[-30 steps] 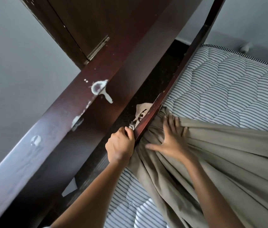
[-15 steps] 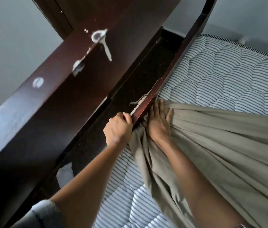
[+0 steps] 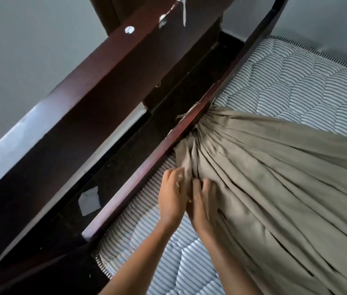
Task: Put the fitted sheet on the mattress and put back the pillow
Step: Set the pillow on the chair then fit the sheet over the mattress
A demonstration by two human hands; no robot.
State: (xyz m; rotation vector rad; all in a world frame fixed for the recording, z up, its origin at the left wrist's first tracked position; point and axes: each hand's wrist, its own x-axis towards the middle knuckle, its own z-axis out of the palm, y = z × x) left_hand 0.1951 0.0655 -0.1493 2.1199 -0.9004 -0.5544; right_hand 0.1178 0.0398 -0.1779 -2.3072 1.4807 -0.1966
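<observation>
The tan sheet (image 3: 274, 188) lay over the right side of the frame, spread wide from the middle down to the lower right corner. It was full of long folds. All the folds ran together into one bunch in the middle of the frame, right against the dark red wooden rail (image 3: 162, 150) of the bed. There the sheet went down between the rail and the mattress (image 3: 296, 81). A small bit of cloth poked out over the top of the rail.

The mattress was white with thin grey stripes and puffy stitched shapes. It showed bare in the upper right of the frame and again at the bottom middle, under the arms.

Both hands were just below the bunch, close to each other and touching. The left hand (image 3: 171, 199) had its fingers (image 3: 177, 175) curled on the edge of the sheet, next to the rail. The right hand (image 3: 203, 201) had its fingers curled into the folds and held them too. The hands looked a little blurry, so the grip was hard to see well.

A big dark wooden headboard (image 3: 72, 124) ran from the lower left to the top middle. It had white spots (image 3: 129, 29) near the top. A small pale patch (image 3: 89, 200) showed in the dark gap beside the rail. The grey wall (image 3: 19, 60) filled the upper left.
</observation>
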